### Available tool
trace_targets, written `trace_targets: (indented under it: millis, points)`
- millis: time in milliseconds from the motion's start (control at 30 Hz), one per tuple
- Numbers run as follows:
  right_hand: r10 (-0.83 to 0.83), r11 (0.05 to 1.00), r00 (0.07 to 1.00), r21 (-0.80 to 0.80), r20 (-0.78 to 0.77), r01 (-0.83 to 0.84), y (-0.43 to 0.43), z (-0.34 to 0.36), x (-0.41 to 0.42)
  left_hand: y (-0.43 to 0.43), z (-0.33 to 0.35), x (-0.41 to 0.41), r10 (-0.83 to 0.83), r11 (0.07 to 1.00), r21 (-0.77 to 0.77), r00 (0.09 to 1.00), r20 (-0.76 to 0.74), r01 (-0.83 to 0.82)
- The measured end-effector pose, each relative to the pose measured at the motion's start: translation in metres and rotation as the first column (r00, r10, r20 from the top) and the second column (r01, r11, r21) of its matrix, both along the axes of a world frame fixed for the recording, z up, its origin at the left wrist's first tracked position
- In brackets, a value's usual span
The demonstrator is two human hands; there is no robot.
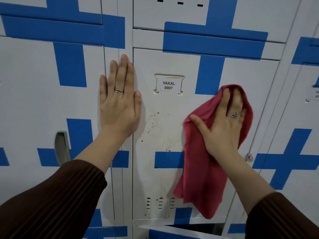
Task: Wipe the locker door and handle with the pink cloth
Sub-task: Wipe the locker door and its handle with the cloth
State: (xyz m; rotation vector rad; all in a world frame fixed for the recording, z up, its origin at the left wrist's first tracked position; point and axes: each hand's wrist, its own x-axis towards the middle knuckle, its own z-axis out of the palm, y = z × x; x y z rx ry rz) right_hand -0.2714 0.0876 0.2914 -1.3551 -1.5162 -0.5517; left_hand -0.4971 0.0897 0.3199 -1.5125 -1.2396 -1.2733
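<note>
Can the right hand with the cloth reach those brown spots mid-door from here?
Probably yes. The right hand presses the pink cloth on the locker door just right of the brown spots, nothing between; the left hand lies flat further left, clear.

You faced white neighbouring lockers [25, 100] banded with blue crosses [69, 66]; the left door carried 1 recessed, possibly grey, handle [62, 147].

The pink cloth [203, 169] covers part of the locker door [164, 178] at 4 o'clock, and a label [315, 94] at 3 o'clock is blurred, unreadable and cut by the edge.
</note>
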Motion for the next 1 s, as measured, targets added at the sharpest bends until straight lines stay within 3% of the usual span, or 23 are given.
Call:
trace_targets:
  millis: [67,233,433,633,800,1000]
  points:
    - [0.007,1.0,1.0,-0.027,-0.003,-0.007,-0.001,0.002,-0.011,0.0,0.0,0.001,0.002,1.0,-0.004,1.0,-0.001,-0.002]
    - [0.062,0.997,0.971,-0.051,0.232,-0.052,-0.003,-0.03,-0.011,-0.001,-0.001,0.001,-0.003,1.0,-0.002,1.0,0.007,0.003]
    - [0.019,0.999,0.992,-0.035,-0.124,-0.024,-0.006,-0.006,-0.042,0.0,-0.001,0.002,-0.021,1.0,0.009,1.0,0.014,0.021]
    - [0.094,0.995,0.991,-0.029,0.097,-0.091,-0.007,-0.023,-0.061,-0.001,-0.001,-0.001,-0.037,0.999,0.013,0.999,0.009,0.037]
    - [0.049,0.998,0.991,-0.043,-0.125,-0.055,-0.009,0.008,-0.078,-0.001,-0.002,-0.002,-0.044,0.999,0.011,0.999,0.016,0.044]
    - [0.136,0.991,0.985,-0.03,0.109,-0.133,-0.013,-0.019,-0.079,-0.003,-0.002,-0.006,-0.036,0.999,0.002,0.999,-0.002,0.036]
